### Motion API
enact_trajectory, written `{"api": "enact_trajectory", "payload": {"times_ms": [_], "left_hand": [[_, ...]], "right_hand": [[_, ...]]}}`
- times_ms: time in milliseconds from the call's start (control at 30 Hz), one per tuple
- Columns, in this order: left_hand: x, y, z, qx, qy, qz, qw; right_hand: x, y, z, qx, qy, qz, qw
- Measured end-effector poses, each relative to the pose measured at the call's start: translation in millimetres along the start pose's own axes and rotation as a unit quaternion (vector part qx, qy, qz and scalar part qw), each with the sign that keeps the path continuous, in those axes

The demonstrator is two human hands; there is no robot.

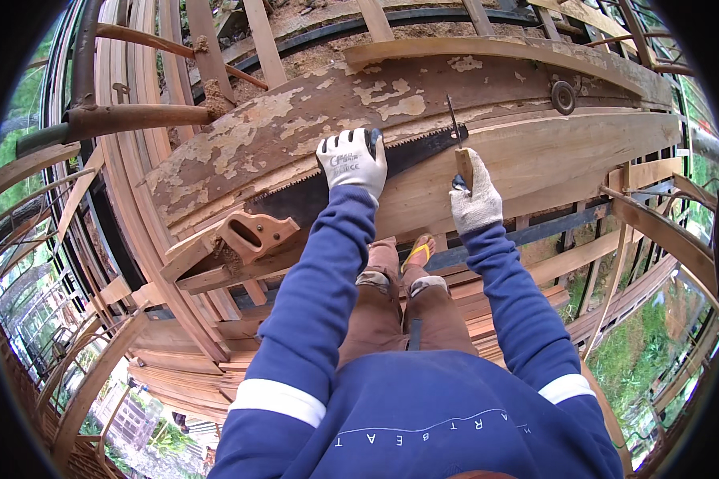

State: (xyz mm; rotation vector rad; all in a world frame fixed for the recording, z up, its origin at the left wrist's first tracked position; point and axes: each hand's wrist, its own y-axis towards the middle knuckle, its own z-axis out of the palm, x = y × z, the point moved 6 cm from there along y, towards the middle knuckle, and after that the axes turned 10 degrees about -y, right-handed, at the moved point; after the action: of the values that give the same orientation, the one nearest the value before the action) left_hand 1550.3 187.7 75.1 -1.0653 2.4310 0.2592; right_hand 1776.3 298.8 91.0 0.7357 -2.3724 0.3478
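Note:
A hand saw point(423, 145) lies along pale planks, teeth upward, its wooden handle point(256, 235) at the lower left. My left hand point(351, 161), in a white glove, is closed over the middle of the saw blade. My right hand point(475, 191), also gloved, is closed around the short wooden handle of a thin metal file point(454, 116), whose blade points up and away across the saw's toothed edge near its narrow end. Behind the saw lies a weathered board point(295, 120) with flaking patches; a smooth plank point(567, 152) is beside it on the near side.
A dark round disc point(562, 96) is at the back right. Rusty pipes point(144, 120) cross at the upper left over long timber strips point(120, 184). Bent bars and wooden slats point(663, 231) line the right. My sandaled foot point(419, 251) shows below the plank.

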Motion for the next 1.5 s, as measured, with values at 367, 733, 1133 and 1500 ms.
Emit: {"api": "enact_trajectory", "payload": {"times_ms": [367,733,1133,1500], "left_hand": [[-3.7,3.9,12.8,0.073,0.058,-0.062,0.994],[-4.7,5.3,13.4,0.082,0.062,-0.058,0.993],[0.7,-0.1,18.0,0.072,0.048,-0.032,0.996],[-0.9,2.5,13.9,0.078,0.043,-0.046,0.995]], "right_hand": [[52.0,-5.3,-24.8,0.18,-0.098,-0.033,0.978],[76.7,-23.5,-40.7,0.195,-0.227,-0.087,0.95],[86.8,0.7,-17.9,0.3,-0.317,-0.031,0.899],[112.6,20.8,-47.9,0.091,-0.217,-0.07,0.969]]}}
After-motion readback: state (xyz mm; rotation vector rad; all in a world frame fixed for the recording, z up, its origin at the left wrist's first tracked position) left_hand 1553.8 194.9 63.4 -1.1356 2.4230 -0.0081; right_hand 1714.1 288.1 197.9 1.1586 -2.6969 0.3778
